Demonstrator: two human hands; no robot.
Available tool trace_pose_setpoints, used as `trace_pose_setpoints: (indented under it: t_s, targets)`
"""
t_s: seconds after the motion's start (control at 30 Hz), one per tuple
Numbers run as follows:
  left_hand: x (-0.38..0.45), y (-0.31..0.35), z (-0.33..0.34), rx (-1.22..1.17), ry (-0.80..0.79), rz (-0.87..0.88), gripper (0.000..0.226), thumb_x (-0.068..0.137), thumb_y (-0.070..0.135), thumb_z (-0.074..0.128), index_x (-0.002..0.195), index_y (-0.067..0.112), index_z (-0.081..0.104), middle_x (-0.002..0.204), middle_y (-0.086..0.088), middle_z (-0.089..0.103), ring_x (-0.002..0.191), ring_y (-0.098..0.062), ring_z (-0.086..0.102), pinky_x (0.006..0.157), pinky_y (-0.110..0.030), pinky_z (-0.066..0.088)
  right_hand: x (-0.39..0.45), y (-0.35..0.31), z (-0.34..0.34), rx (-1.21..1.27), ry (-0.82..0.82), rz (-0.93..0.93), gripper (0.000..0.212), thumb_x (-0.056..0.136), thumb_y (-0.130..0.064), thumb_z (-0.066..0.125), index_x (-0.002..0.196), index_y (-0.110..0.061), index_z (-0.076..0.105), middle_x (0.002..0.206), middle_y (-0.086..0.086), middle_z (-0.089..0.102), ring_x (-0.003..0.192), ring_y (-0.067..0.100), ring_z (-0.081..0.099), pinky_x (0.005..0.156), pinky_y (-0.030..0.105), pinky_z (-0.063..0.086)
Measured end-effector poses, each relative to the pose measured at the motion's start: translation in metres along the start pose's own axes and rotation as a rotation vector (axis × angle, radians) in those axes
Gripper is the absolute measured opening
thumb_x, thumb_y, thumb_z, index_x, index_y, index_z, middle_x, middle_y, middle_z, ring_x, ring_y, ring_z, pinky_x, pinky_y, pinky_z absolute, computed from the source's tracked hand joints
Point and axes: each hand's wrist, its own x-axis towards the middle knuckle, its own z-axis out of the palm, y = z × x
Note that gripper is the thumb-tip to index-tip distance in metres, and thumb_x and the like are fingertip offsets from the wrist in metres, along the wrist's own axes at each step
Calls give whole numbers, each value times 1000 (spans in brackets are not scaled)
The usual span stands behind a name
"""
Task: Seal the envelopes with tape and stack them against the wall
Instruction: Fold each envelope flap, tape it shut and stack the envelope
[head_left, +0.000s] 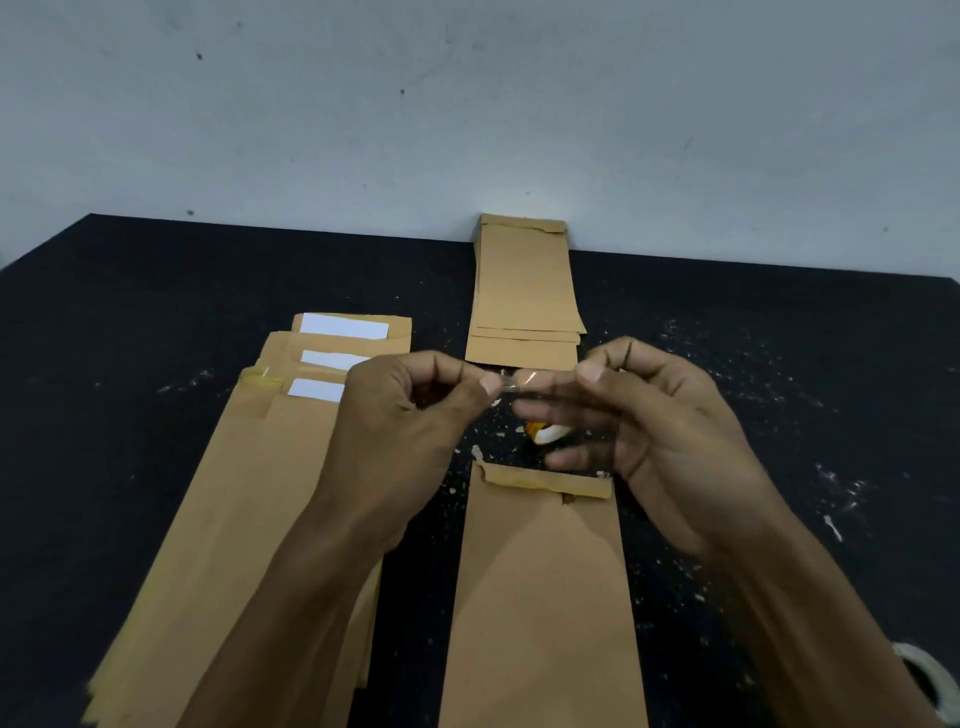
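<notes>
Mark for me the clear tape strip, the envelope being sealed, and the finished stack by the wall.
clear tape strip (519, 385): head view, middle of the strip.
brown paper envelope nearest the person (540, 597): head view, centre of its body.
stack of brown envelopes against the wall (524, 280): head view, top envelope's face.

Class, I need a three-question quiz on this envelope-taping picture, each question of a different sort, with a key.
1. True or false: the stack of envelopes at the far side touches the wall.
2. What do the left hand and right hand hold between them?
A. a pen
B. a strip of clear tape
C. a stamp
3. Fill in: the envelope lying below the hands has its flap folded ____.

Key
1. True.
2. B; each hand pinches one end.
3. Shut; no tape shows across it yet. The pile of envelopes to the left shows white paper at the open tops.
</notes>
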Motion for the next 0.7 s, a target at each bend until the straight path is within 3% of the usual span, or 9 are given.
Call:
trace_pose_setpoints:
  t_s: [0.13, 0.27, 0.4, 0.63, 0.7]
  targets:
    - [-2, 1, 1, 33, 4, -43, 14, 87, 19, 70, 77, 11, 75, 69, -7, 71, 59, -3, 58, 57, -16, 44, -16, -2, -2, -277, 163, 44, 12, 92, -12, 62, 82, -8, 63, 96, 9, 77, 69, 31, 75, 42, 31, 51]
    - [-16, -5, 8, 51, -64, -105, 15, 87, 12, 70, 75, 5, 75, 55, 0, 64, 43, 0, 49, 45, -9, 36, -30, 5, -6, -355, 255, 59, 14, 95, -9, 62, 83, -2, 65, 87, 9, 76, 60, 33, 73, 36, 30, 44]
    - [-22, -15, 15, 156, -59, -117, 16, 87, 17, 71, 72, 11, 74, 53, -3, 64, 46, -6, 54, 49, -14, 41, -32, 20, -9, -404, 354, 95, 13, 93, -7, 64, 82, -1, 64, 81, 14, 74, 53, 31, 71, 33, 28, 41]
    - [-27, -27, 16, 355, -1, -103, 15, 79, 22, 78, 64, 21, 73, 59, 6, 68, 56, -12, 62, 57, -32, 51, -36, 48, -10, -651, 428, 39, 17, 92, -11, 66, 75, -15, 63, 55, 5, 69, 48, 21, 68, 46, 31, 48]
    - [-28, -28, 18, 394, 30, -83, 15, 77, 20, 78, 63, 21, 73, 61, 7, 69, 60, -11, 64, 57, -25, 51, -35, 52, -10, -691, 441, 7, 18, 90, -10, 66, 73, -16, 63, 50, 4, 66, 42, 15, 64, 45, 29, 48]
